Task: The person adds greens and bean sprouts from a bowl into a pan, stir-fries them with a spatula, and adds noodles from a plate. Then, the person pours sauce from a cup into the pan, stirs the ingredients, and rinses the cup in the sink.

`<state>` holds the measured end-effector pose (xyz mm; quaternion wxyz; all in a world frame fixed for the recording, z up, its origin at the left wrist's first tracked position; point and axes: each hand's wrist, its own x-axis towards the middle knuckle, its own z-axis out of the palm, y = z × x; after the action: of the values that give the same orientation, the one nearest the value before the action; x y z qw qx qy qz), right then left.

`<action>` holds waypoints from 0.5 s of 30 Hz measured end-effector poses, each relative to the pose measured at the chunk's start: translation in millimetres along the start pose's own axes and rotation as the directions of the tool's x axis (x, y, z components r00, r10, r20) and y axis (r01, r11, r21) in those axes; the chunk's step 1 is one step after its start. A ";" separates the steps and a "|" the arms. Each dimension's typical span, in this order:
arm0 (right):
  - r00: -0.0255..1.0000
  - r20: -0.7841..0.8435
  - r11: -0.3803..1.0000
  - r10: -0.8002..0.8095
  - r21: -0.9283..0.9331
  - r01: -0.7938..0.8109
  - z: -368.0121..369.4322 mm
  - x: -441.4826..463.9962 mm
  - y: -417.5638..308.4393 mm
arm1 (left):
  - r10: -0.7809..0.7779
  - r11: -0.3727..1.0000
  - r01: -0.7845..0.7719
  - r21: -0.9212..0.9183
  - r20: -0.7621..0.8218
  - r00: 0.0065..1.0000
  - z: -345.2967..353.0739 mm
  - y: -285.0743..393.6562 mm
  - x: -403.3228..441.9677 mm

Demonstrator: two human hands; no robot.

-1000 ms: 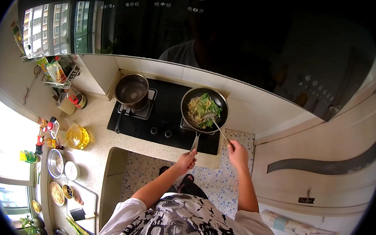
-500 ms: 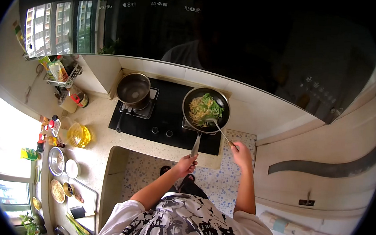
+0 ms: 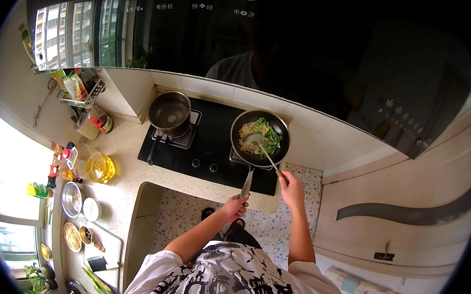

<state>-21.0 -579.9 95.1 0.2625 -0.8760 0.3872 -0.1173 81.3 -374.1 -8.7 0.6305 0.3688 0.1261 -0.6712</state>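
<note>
A dark frying pan (image 3: 284, 129) sits on the right burner of the black gas hob (image 3: 212, 137). Pale noodle-like strands and chopped green vegetables (image 3: 269, 134) lie inside it. My left hand (image 3: 235, 207) is closed around the pan's metal handle. In my right hand (image 3: 292, 189) is the wooden grip of a spatula (image 3: 268, 157), whose metal head rests among the food toward the pan's left side. What the strands are exactly, I cannot tell.
An empty-looking dark pot (image 3: 168, 113) stands on the left burner. Along the left counter are an oil jug (image 3: 100, 168), a metal bowl (image 3: 71, 199), a white bowl (image 3: 92, 209) and a cutting board (image 3: 112, 247). A black range hood (image 3: 316, 60) overhangs the hob.
My right hand has moved left and up, pushing the spatula head from the pan's lower right into the food's middle left. The greens have shifted rightward. My left hand keeps its hold.
</note>
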 end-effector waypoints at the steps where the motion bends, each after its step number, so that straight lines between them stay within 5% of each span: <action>1: 0.995 -0.027 0.995 -0.093 -0.042 0.092 0.6 2.8 1.3 | 0.001 1.000 -0.001 0.002 -0.002 1.000 0.4 0.2 -0.7; 3: 0.957 -0.067 0.954 -0.281 -0.131 0.271 -0.7 10.2 5.6 | 0.004 1.000 -0.004 0.003 -0.006 1.000 0.3 0.2 -0.8; 9: 0.919 0.169 0.891 -0.356 -0.234 0.389 -25.6 39.8 21.7 | 0.007 1.000 -0.007 0.014 -0.028 1.000 0.2 -0.1 -0.4; 15: 0.915 0.077 0.895 -0.397 -0.190 0.404 -45.0 49.1 45.0 | 0.028 1.000 -0.027 0.011 -0.019 0.999 4.0 2.1 -5.8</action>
<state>-34.1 -658.1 108.0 0.1497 -0.9608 0.2039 -0.1132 81.6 -372.5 -1.5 0.6365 0.3801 0.1235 -0.6596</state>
